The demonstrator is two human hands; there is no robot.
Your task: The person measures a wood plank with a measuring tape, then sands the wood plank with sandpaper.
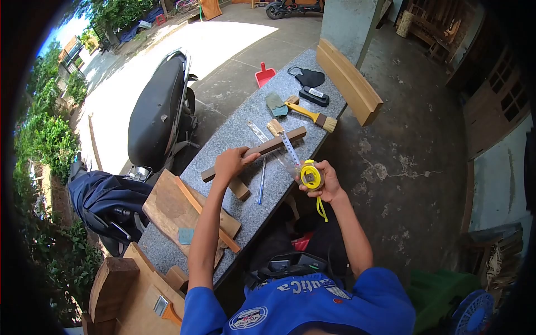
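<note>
In the head view, the wooden bar point(282, 142) is stretching slantwise over the speckled stone table point(226, 144), and the left hand point(229, 163) is gripping it toward the bar's left end, fingers closing snugly on the wood. On the near side of the bar, the right hand point(329, 181) is holding the yellow tape measure point(310, 175), its fingers wrapping the case; a yellow strap point(322, 209) is hanging below. The white blade point(290, 149) is running out from the case and crossing the bar's right half (its printed figures are too small to read). A pale wooden block point(274, 127) is sitting just beyond the bar, near the blade's far end; whether those two are touching, I cannot tell. A metal ruler point(257, 132) is showing just beyond the bar, to the left of that block. On the bar's near side, a darker block point(241, 191) is jutting out, and a blue pen point(262, 184) is lying to the right of it. Farther beyond the bar, a yellow-handled brush point(310, 113), a black case point(314, 96) and a black mask point(308, 77) are lying on the table.
</note>
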